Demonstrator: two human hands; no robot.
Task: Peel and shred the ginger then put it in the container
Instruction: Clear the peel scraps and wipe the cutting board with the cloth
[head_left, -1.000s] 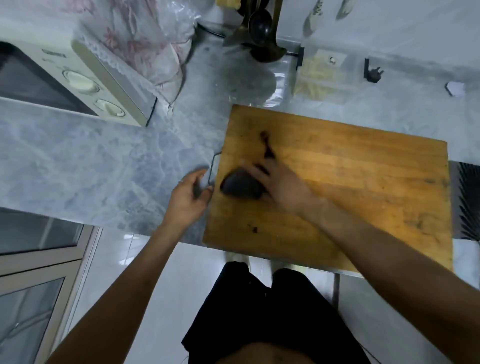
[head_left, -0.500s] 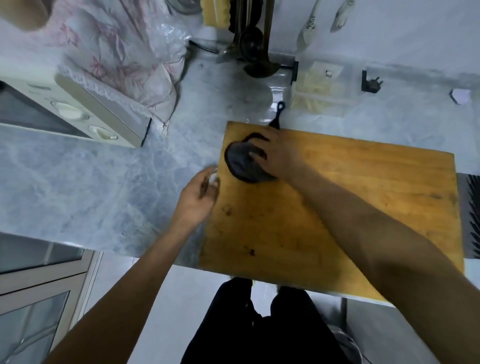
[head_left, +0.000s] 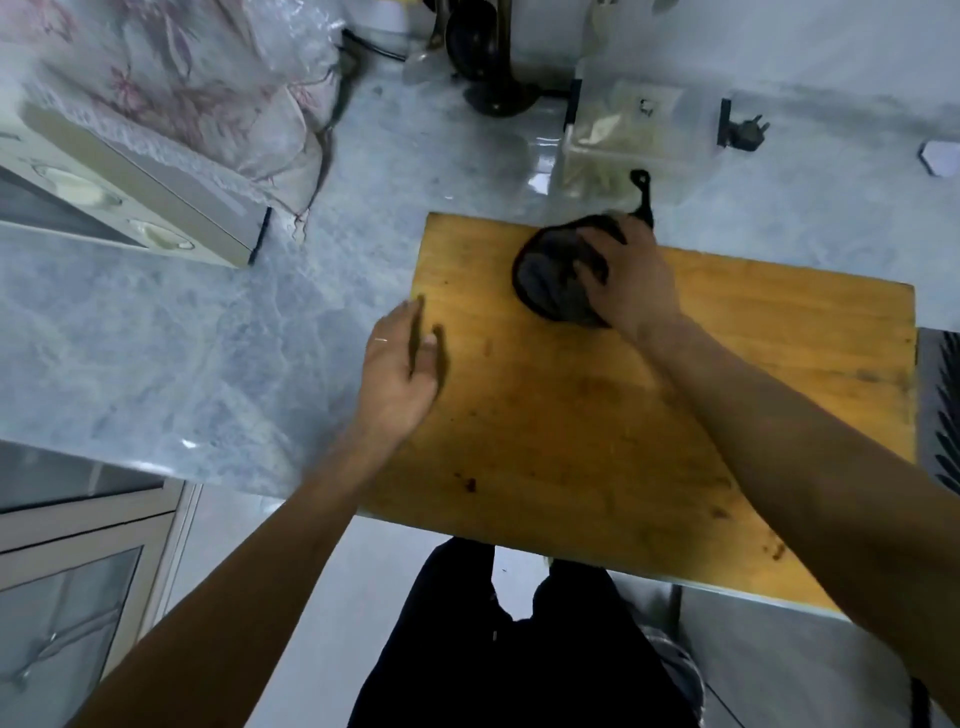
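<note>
Right hand (head_left: 626, 280) presses curled fingers onto a dark wadded cloth (head_left: 553, 275) on the worn wooden cutting board (head_left: 597, 415), left hand (head_left: 400, 364) loose-open, empty; hard wiping may skid the unsteadied board.

No text, label, brand or number can be read anywhere.

A grey-blue marbled counter (head_left: 156, 353) fills the scene, running back to a pale wall (head_left: 779, 47). At its far left corner stands a cream oven (head_left: 130, 197) with two round knobs, a floral cloth (head_left: 171, 88) draped over it. Dark ladles (head_left: 483, 57) hang at the counter's far edge, with a black plug (head_left: 743, 127) to their right. A wooden board (head_left: 623, 441) overhangs the near edge. Below are a glazed cabinet door (head_left: 67, 613) and a pale tiled floor (head_left: 332, 597). The light is dim and even.
</note>
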